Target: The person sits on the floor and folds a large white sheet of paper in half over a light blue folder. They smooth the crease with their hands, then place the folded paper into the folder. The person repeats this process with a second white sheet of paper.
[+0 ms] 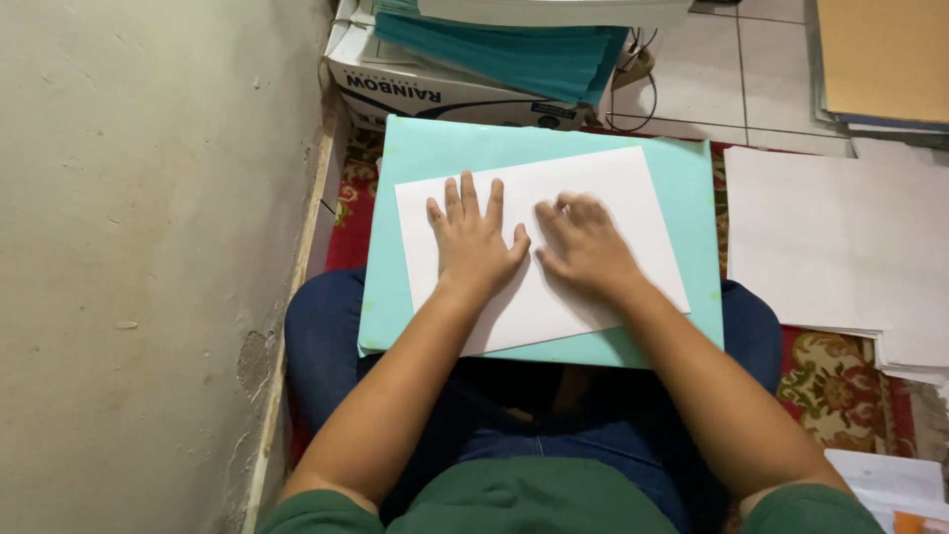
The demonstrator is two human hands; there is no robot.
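left hand [476, 240] flat and spread, right hand [583, 242] curled, both pressing the paper [603, 178]; it might slide off the folder [435, 148].

Both hands press on a white rectangular paper sheet [539, 247] lying on a pale turquoise card folder [435, 148] across the person's lap. The left hand [474, 242] lies flat, fingers [465, 198] spread; the right hand [585, 247] has its fingers curled. A white paper stack [830, 247] lies on the patterned red rug [840, 381] to the right.
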